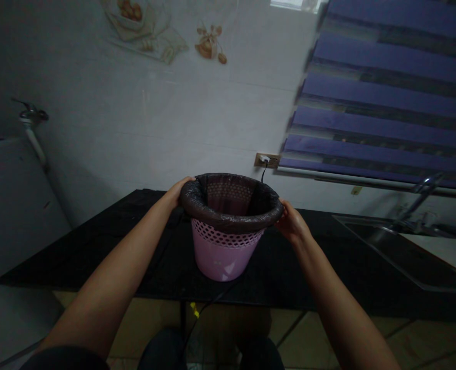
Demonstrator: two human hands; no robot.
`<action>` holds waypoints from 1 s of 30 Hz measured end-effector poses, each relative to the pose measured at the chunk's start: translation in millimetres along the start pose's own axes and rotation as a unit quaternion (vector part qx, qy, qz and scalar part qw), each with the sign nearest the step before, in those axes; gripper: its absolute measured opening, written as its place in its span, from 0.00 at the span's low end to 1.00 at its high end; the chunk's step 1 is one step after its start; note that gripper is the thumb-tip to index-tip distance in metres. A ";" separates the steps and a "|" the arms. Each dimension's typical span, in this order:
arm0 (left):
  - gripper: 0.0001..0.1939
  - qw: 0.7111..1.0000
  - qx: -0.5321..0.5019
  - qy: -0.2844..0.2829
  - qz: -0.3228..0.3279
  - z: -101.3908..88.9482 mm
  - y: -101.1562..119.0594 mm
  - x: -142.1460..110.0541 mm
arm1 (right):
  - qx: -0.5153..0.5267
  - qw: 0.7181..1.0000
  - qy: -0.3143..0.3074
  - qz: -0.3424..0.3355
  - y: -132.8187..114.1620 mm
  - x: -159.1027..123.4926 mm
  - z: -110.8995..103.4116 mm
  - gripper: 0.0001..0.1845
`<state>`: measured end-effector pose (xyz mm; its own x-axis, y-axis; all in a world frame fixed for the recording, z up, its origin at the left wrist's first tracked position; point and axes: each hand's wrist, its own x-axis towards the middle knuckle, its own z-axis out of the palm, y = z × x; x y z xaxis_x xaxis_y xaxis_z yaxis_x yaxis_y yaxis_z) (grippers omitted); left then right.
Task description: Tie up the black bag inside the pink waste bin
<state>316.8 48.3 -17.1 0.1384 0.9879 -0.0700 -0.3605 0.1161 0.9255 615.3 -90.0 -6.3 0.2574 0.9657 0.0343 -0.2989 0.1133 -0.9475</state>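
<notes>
A pink plastic bin [222, 254] with a latticed upper wall stands on a black counter [96, 246]. A dark bin liner [228, 218] is folded over its rim. My left hand [177, 191] grips the liner at the rim's left side, fingers curled over the edge. On the rim's right side my right hand [291, 222] pinches the liner. Both arms reach forward from the bottom of the view.
A steel sink [401, 252] with a tap [424, 192] is set in the counter at right. A wall socket with a plug [266, 160] and a dark cable sit behind the bin. Purple blinds [385, 92] hang at upper right. A tap and pipe [33, 131] stand at left.
</notes>
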 end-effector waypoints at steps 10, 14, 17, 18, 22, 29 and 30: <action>0.09 1.000 0.005 -0.012 -0.005 -2.7 -2.1 5.0 | 0.032 0.999 0.026 0.028 -1.7 -5.0 0.6 0.19; 0.10 1.000 0.014 -0.005 -0.024 -2.2 0.0 4.7 | 0.028 0.998 0.034 0.034 -2.3 -6.8 1.0 0.20; 0.11 0.999 0.018 -0.002 -0.033 -1.5 1.4 3.1 | 0.042 0.997 0.045 0.044 -2.7 -8.0 1.9 0.19; 0.10 0.999 0.018 -0.001 -0.034 -1.1 1.7 2.4 | 0.046 0.997 0.047 0.044 -2.8 -8.4 2.2 0.18; 0.09 0.999 0.015 -0.003 -0.033 1.1 2.9 -0.5 | 0.046 0.997 0.049 0.040 -2.6 -9.4 2.2 0.16; 0.08 0.999 0.006 -0.006 -0.035 2.5 2.6 -1.2 | 0.040 0.998 0.040 0.027 0.2 -8.1 -1.3 0.16; 0.08 0.999 0.006 -0.008 -0.032 2.2 2.1 -0.8 | 0.037 0.998 0.037 0.024 0.8 -7.5 -2.0 0.16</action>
<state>318.0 47.6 -14.3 0.1761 0.9765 -0.1239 -0.3399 0.1785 0.9234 614.9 -97.6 -8.0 0.3070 0.9510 -0.0364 -0.3795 0.0872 -0.9211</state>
